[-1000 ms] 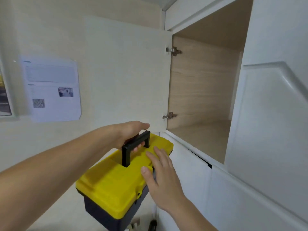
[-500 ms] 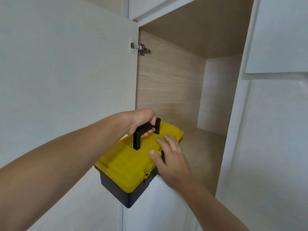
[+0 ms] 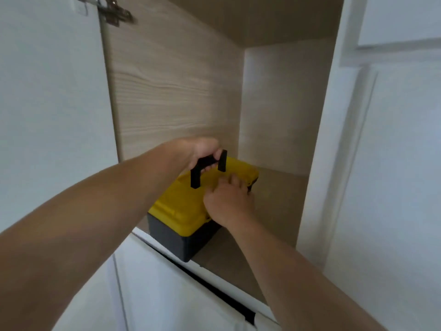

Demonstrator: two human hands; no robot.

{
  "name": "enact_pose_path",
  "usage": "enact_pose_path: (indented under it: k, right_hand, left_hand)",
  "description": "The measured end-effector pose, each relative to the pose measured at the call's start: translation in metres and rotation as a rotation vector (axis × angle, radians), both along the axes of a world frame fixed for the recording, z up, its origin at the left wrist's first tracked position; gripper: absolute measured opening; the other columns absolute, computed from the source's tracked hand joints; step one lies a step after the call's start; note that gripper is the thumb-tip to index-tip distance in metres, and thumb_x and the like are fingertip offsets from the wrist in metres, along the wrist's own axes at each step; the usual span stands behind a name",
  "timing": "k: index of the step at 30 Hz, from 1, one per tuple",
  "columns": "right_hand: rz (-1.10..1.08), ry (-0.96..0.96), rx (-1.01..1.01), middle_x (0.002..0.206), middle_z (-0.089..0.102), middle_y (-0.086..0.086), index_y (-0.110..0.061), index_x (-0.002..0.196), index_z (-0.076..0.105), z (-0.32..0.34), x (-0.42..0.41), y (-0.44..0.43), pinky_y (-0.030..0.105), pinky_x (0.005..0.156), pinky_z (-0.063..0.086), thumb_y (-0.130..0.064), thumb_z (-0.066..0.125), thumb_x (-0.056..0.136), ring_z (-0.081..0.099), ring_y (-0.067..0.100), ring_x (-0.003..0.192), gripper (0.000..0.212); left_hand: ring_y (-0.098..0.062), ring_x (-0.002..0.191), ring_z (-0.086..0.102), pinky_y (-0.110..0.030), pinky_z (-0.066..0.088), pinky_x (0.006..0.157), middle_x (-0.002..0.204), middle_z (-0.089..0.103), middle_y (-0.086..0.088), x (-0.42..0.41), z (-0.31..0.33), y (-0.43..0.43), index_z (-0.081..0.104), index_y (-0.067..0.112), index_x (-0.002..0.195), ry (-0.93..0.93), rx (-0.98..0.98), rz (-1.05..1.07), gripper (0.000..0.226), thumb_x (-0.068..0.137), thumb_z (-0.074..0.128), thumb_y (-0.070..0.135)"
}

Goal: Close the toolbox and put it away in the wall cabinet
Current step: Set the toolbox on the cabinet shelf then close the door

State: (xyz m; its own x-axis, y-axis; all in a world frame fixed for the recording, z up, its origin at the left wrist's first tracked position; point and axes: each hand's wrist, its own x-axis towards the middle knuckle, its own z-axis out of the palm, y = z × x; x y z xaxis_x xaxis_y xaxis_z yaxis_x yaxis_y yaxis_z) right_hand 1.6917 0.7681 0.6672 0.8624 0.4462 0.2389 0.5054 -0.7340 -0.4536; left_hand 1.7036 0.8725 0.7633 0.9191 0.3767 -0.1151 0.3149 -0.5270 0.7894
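White lower cabinet front (image 3: 181,295) nearest, below shelf edge. Toolbox (image 3: 183,211), yellow lid shut over dark base, sat on cabinet shelf (image 3: 274,211) at front edge, twd left side wall (image 3: 171,91), near corner just past lip. Right hand (image 3: 229,201) lay on lid's right side, fingers loosely curled, gripping nothing. Left hand (image 3: 202,149) closed round black handle (image 3: 208,168), raised upright. Open door (image 3: 52,103) at left, hinge (image 3: 114,13) at top. Back panel (image 3: 279,106) farthest.
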Motion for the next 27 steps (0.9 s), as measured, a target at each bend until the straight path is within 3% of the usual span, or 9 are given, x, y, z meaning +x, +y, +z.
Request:
enact_pose_path:
  k: [4,10,14,18,20,22,25,27]
  right_hand:
    - [-0.104,0.108,-0.098,0.159,0.013,0.007,-0.013,0.148,0.020,0.000,0.025,0.014,0.059,0.112,0.017,-0.030,0.027,0.087,0.012,0.040,0.142,0.064]
    - [-0.175,0.123,-0.177,0.153,0.026,0.011,-0.010,0.143,0.030,-0.013,0.062,0.025,0.053,0.112,0.022,-0.021,0.030,0.089,0.023,0.034,0.138,0.055]
    - [-0.164,0.099,-0.151,0.159,0.015,0.009,-0.009,0.144,0.030,-0.023,0.075,0.034,0.053,0.113,0.021,-0.018,0.030,0.091,0.015,0.033,0.143,0.053]
    - [-0.177,0.087,-0.071,0.162,0.005,0.004,-0.014,0.149,0.020,-0.030,0.089,0.032,0.051,0.114,0.020,-0.020,0.023,0.097,0.014,0.033,0.144,0.052]
    - [-0.159,0.072,-0.100,0.161,0.005,0.004,-0.014,0.148,0.019,-0.026,0.091,0.031,0.050,0.114,0.020,-0.016,0.023,0.097,0.013,0.032,0.145,0.051]
    - [-0.108,0.036,-0.160,0.160,0.011,0.008,-0.006,0.146,0.025,-0.026,0.092,0.032,0.049,0.115,0.017,-0.009,0.022,0.096,0.010,0.032,0.145,0.050]
    - [-0.073,-0.015,-0.207,0.158,0.019,0.013,0.003,0.139,0.033,-0.027,0.089,0.033,0.051,0.115,0.016,-0.002,0.024,0.095,0.006,0.033,0.145,0.046]
    - [-0.100,-0.036,-0.251,0.158,0.017,0.012,0.004,0.139,0.032,-0.026,0.089,0.034,0.051,0.115,0.016,0.001,0.025,0.093,0.003,0.033,0.146,0.047]
  left_hand:
    - [-0.020,0.050,0.043,-0.022,0.036,0.043,0.068,0.052,-0.011,0.036,-0.016,0.009,0.054,0.002,0.088,-0.033,-0.071,-0.019,0.010,0.084,0.046,0.006]
    - [-0.020,0.050,0.049,-0.024,0.041,0.042,0.068,0.056,-0.013,0.074,-0.035,0.024,0.058,0.000,0.087,-0.102,-0.170,-0.015,0.010,0.082,0.050,0.000]
    - [-0.021,0.047,0.050,-0.023,0.042,0.043,0.063,0.057,-0.015,0.089,-0.044,0.042,0.059,0.000,0.077,-0.151,-0.165,-0.029,0.007,0.080,0.055,-0.004]
    - [-0.026,0.069,0.054,-0.034,0.043,0.060,0.068,0.055,-0.009,0.099,-0.058,0.069,0.056,0.007,0.067,-0.202,0.085,-0.003,0.019,0.083,0.066,0.009]
    - [-0.026,0.074,0.058,-0.035,0.042,0.061,0.073,0.060,-0.012,0.096,-0.070,0.082,0.067,0.000,0.078,-0.208,0.170,0.009,0.023,0.083,0.070,0.022]
    - [-0.023,0.068,0.059,-0.032,0.042,0.057,0.075,0.065,-0.011,0.091,-0.081,0.089,0.074,0.003,0.088,-0.245,0.209,-0.004,0.026,0.083,0.070,0.029]
    - [-0.018,0.067,0.059,-0.027,0.040,0.051,0.071,0.065,-0.004,0.075,-0.087,0.091,0.075,0.014,0.081,-0.255,0.352,-0.033,0.017,0.083,0.069,0.030]
    - [-0.018,0.073,0.060,-0.026,0.042,0.053,0.078,0.067,-0.004,0.065,-0.088,0.091,0.074,0.016,0.081,-0.263,0.325,-0.065,0.015,0.084,0.068,0.030]
